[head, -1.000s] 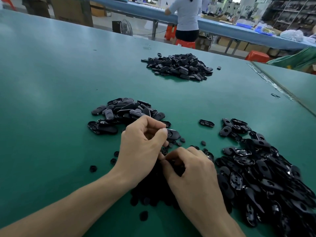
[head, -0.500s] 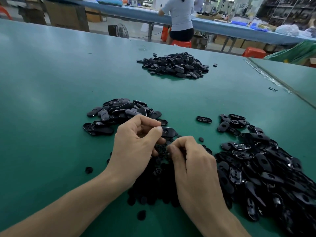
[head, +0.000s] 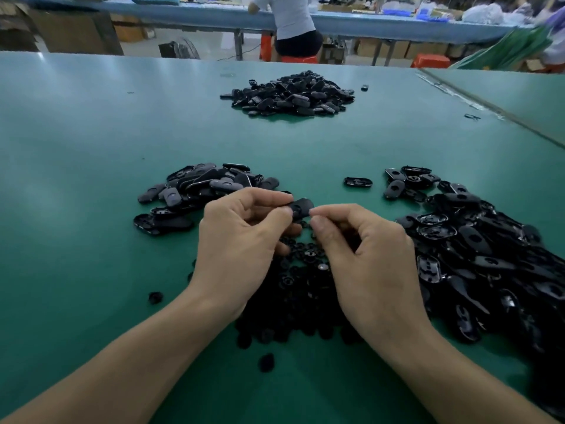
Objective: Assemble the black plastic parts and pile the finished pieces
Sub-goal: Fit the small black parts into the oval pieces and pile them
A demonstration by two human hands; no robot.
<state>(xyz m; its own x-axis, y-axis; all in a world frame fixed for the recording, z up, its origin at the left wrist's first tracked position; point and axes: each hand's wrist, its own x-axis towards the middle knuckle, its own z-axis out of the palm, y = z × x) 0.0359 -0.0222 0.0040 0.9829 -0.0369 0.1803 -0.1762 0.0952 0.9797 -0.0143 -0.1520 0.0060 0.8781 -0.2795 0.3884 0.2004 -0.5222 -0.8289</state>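
My left hand pinches a black oval plastic piece between thumb and fingers, just above the green table. My right hand meets it from the right, thumb and forefinger pinched at the piece's edge; whether they hold a small part is hidden. Under both hands lies a heap of small round black parts. A big heap of oval shells spreads to the right. A smaller pile of oval pieces sits behind my left hand.
A third pile of black pieces lies far across the green table. One loose shell lies between the near piles. A seam with a second table runs at the right. A person sits at a far bench.
My right hand rose from the small round parts and came up to the oval piece in my left hand. The left hand lifted slightly with the piece.
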